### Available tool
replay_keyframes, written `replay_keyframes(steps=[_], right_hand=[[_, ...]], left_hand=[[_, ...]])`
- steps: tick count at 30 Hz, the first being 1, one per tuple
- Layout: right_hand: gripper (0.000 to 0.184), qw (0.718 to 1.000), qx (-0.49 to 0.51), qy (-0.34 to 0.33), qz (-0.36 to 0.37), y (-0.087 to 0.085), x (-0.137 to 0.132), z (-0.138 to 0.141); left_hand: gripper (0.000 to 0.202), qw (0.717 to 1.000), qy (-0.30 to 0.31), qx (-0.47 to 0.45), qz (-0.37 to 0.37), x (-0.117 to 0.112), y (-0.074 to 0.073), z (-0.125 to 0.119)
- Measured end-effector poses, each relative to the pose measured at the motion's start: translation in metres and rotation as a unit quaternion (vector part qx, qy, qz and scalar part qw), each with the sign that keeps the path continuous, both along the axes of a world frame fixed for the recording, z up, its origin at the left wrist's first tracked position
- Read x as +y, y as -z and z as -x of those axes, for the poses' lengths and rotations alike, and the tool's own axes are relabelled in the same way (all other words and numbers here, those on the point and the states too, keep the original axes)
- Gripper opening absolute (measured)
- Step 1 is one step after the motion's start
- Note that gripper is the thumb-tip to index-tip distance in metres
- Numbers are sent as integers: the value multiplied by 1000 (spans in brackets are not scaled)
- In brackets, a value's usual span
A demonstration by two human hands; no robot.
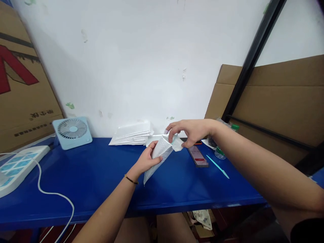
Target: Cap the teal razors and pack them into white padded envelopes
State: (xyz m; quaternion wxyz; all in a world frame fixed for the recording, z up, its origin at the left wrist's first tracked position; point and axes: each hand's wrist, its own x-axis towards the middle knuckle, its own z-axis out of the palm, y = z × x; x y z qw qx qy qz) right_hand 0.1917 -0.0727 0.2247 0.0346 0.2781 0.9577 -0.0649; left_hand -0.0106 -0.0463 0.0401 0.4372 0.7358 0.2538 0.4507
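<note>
A white padded envelope (162,152) is held tilted above the blue table, its mouth at the upper right. My left hand (148,158) wraps around its body, thumb across the front. At the mouth, my right hand (187,131) reaches from the right with bent fingers. Its thumb touches the flap (177,144), and a fingertip dips to the opening. Whatever lies inside the envelope is hidden. Behind my left hand, a stack of similar white envelopes (131,132) rests against the wall.
On the blue table (106,179) are a phone (197,155), a turquoise stick (218,167) and a green-capped bottle (220,153) on the right. A light blue fan (73,133) and a white power strip (22,165) with a cable stand left. Cardboard (280,101) leans behind a black post.
</note>
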Motion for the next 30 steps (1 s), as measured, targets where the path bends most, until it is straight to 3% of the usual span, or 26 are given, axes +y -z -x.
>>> replay_keyframes(steps=[4,8,11,13,15,18,22,26,30], right_hand=[[52,999,15,21,33,27,-22,-13],[36,996,56,52,41,89,-64,-23],[22,993,72,64,64,148,-90,-33],[16,990,95,87,58,180,-98,-41],[16,982,136,108,73,202,-98,-48],[18,957,222,133,132,216,-91,-56],[15,929,293,149,168,224,-84,-56],[13,921,322,149,158,231,-84,-56],[17,913,341,156,158,236,-85,-57]], left_hand=[[48,988,99,116,-13,11,-8,4],[52,936,189,276,-113,-2,-8,2],[74,890,160,372,-210,-30,0,4],[89,884,115,395,-224,-52,9,9],[92,892,82,393,-210,-74,21,16],[79,893,92,401,-184,-97,43,24],[64,894,36,406,-184,-109,64,28],[68,906,6,366,-212,-122,58,16],[58,930,-56,319,-176,-140,50,-18]])
